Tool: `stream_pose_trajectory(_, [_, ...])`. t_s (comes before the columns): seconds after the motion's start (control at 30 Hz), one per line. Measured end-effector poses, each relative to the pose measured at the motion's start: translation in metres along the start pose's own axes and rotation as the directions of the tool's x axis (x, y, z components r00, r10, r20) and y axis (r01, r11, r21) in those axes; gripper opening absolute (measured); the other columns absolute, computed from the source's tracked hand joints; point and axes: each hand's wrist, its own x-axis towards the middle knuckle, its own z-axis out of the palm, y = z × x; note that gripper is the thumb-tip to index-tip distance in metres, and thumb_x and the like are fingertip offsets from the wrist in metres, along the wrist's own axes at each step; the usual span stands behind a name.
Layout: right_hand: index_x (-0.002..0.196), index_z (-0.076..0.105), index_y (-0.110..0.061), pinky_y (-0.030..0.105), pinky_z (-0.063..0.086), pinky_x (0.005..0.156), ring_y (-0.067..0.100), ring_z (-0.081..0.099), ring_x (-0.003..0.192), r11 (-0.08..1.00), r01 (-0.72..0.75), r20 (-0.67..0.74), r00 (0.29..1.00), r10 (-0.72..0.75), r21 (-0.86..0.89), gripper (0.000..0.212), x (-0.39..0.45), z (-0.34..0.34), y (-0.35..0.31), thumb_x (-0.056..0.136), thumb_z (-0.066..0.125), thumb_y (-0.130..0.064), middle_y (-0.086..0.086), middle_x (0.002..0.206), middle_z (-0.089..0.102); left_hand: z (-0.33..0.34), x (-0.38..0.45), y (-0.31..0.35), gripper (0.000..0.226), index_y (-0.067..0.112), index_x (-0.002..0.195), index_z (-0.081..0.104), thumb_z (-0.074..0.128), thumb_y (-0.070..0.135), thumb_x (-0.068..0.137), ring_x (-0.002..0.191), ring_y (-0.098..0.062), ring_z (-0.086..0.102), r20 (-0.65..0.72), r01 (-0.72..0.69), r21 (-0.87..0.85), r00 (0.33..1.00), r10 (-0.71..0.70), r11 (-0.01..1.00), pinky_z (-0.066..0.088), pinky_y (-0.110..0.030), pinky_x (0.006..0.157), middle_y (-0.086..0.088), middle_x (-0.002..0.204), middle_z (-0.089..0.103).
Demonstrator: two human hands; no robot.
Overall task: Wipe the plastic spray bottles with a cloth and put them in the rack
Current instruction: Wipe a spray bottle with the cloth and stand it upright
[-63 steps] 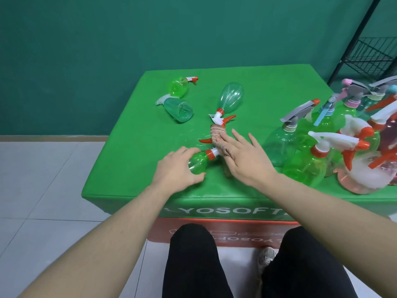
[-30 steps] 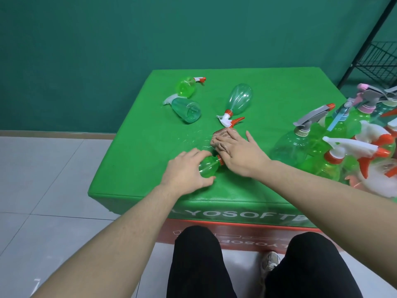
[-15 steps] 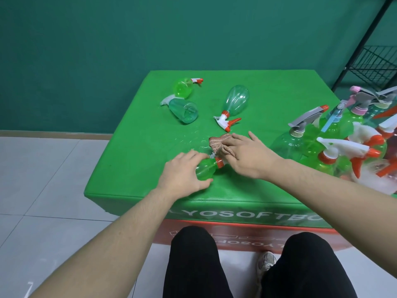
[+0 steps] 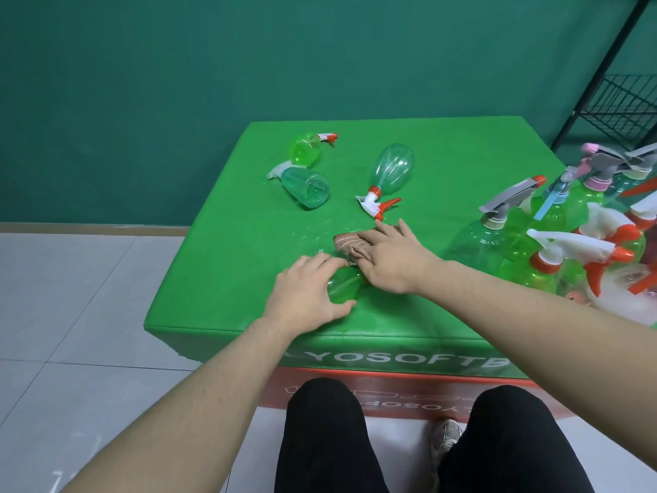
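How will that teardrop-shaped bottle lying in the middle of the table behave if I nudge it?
The teardrop bottle looks empty, so probably light. Lying on its rounded side, it may roll, likely curving, since its trigger head is narrower.

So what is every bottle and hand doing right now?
Left hand: grips the small green bottle.
Small green bottle: lying down, held.
Right hand: presses the cloth.
Cloth: bunched on the table.
Light green bottle: lying on its side.
Teal bottle: lying on its side.
Oval bottle: lying on its side.
Bottles on the right: upright, crowded together.
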Motion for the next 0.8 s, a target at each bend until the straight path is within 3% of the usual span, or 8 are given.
stream_pose_trajectory(0.13, [0.151,0.047,-0.013,0.058,0.001,0.125,0.03,0.017,0.154,0.998,-0.028,0.021,0.999,0.03,-0.06,0.058,-0.014,-0.008,0.005,0.107,0.024,-0.044,0.005,0.163,0.033,-0.001,-0.001,0.001,0.073,0.036,0.147,0.042,0.061,0.07,0.085,0.129,-0.01,0.045,-0.009,0.0,-0.013,1.0,0.0,1.0,0.042,-0.035,0.105,0.013,0.145,0.049])
stream_pose_trajectory(0.23, [0.142,0.055,-0.011,0.055,0.008,0.125,0.026,0.034,0.145,0.994,-0.019,0.023,1.0,0.021,-0.103,0.055,-0.016,-0.009,0.002,0.106,0.026,-0.04,0.008,0.152,0.047,0.0,-0.003,0.001,0.073,0.036,0.148,0.041,0.06,0.07,0.086,0.129,-0.01,0.044,-0.007,-0.02,-0.004,1.0,0.02,1.0,0.042,-0.034,0.105,0.014,0.145,0.048])
stream_pose_trajectory(0.37, [0.138,0.058,-0.01,0.047,0.016,0.124,0.026,0.044,0.138,0.998,-0.019,0.022,1.0,0.02,-0.051,0.05,-0.01,-0.01,0.0,0.106,0.029,-0.035,0.007,0.149,0.051,0.002,-0.002,0.002,0.074,0.036,0.149,0.04,0.059,0.07,0.087,0.132,-0.01,0.043,-0.003,-0.028,0.01,1.0,0.028,1.0,0.039,-0.035,0.109,0.013,0.147,0.047])
stream_pose_trajectory(0.67, [0.143,0.054,-0.017,0.04,0.034,0.112,0.027,0.048,0.131,0.997,0.026,-0.004,1.0,-0.026,-0.074,0.049,0.01,-0.004,-0.008,0.108,0.028,-0.039,0.005,0.148,0.05,0.004,-0.001,0.001,0.074,0.036,0.148,0.042,0.059,0.071,0.085,0.132,-0.011,0.044,-0.016,-0.002,0.004,1.0,0.002,1.0,0.04,-0.035,0.109,0.012,0.147,0.049])
stream_pose_trajectory(0.8, [0.155,0.037,-0.027,0.045,0.033,0.11,0.026,0.045,0.133,0.998,0.041,0.019,0.999,-0.04,-0.046,0.051,0.013,-0.003,-0.006,0.109,0.023,-0.042,0.005,0.148,0.048,0.001,0.0,0.002,0.074,0.035,0.149,0.041,0.059,0.07,0.086,0.133,-0.01,0.043,0.0,-0.005,0.006,1.0,0.005,1.0,0.039,-0.036,0.11,0.013,0.148,0.047])
